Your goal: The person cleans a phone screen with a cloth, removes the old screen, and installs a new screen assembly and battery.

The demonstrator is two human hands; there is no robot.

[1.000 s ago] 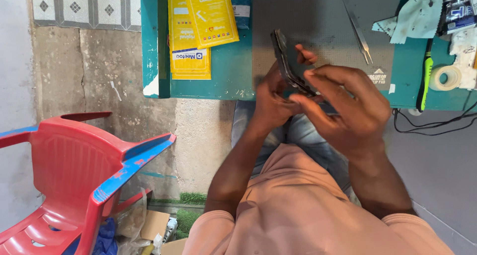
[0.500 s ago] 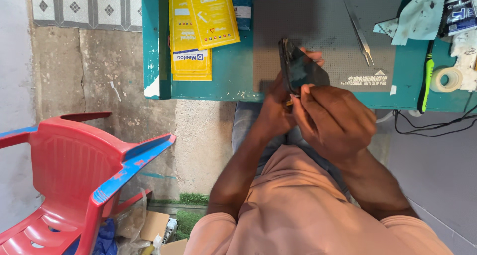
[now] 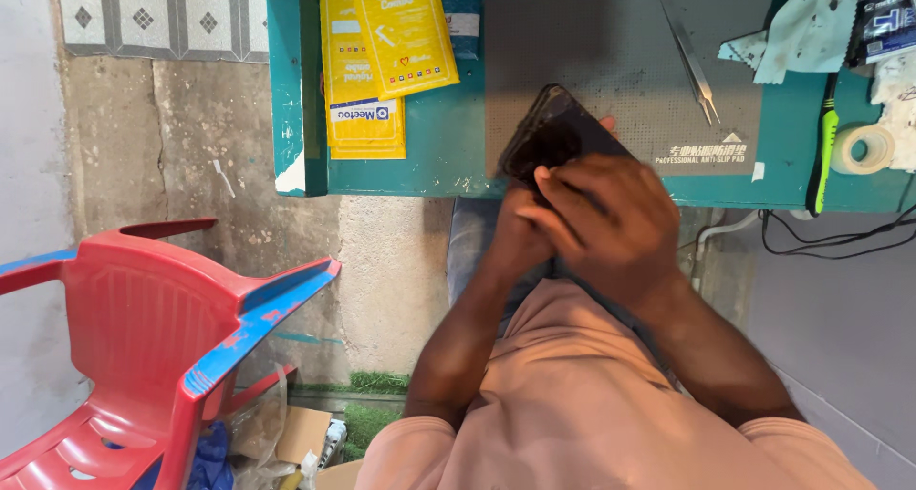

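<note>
Both hands met at the near edge of the teal table (image 3: 439,156), where a dark smartphone (image 3: 553,137) was held tilted over the front of a grey anti-slip mat (image 3: 611,61). The right hand (image 3: 611,228) lay on top, its fingers (image 3: 572,187) curled and pressed against the lower part of the phone, covering that end. The left hand (image 3: 515,232) sat beneath and to the left, mostly hidden by the right; it gripped the phone from below, though how its fingers lay I could not tell. Metal tweezers (image 3: 692,56) rested on the mat, well apart from the phone. Two yellow packets (image 3: 382,61) lay overlapping at the left of the table. At the right stood a roll of tape (image 3: 863,148), just beside a green-handled tool (image 3: 826,146). A red plastic chair (image 3: 143,328) stood on the floor to the left.
</note>
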